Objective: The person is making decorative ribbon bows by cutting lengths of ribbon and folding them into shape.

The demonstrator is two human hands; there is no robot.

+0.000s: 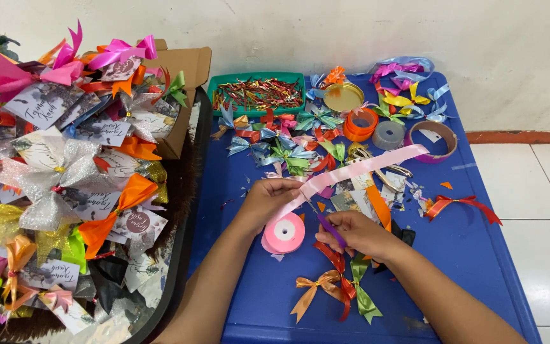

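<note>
left hand [268, 199] sits mid-worktop, fingers pinched on a strip of pink ribbon [358, 169] that runs from it up toward two o'clock, its free end lying near a purple-rimmed tape ring [437, 139]. right hand [358, 232] is just at four o'clock of the left, curled closed around purple-handled scissors [327, 226], the blades pointing up at the ribbon close by the left fingers. right below the left hand, at six o'clock, the pink ribbon spool [284, 234] lies flat on the blue worktop [466, 255].

it is crowded around here. at six o'clock of the right hand, finished bows in orange, red and green [338, 286] lie touching each other. at three o'clock, a lone red bow [463, 204] sits well apart near the worktop edge. up at twelve o'clock, a heap of blue, green and red bows [288, 143] lies between the hands and a green tray [257, 92] full of shiny twist ties. an orange ribbon roll [360, 123], a grey tape roll [388, 135] and a gold lid [343, 97] stand at one o'clock, with yellow and purple bows [405, 89] beyond. off at nine o'clock, a big pile of tagged, bowed packets [65, 172] fills a dark tray beside the worktop, with a cardboard box [183, 70] behind it.
</note>
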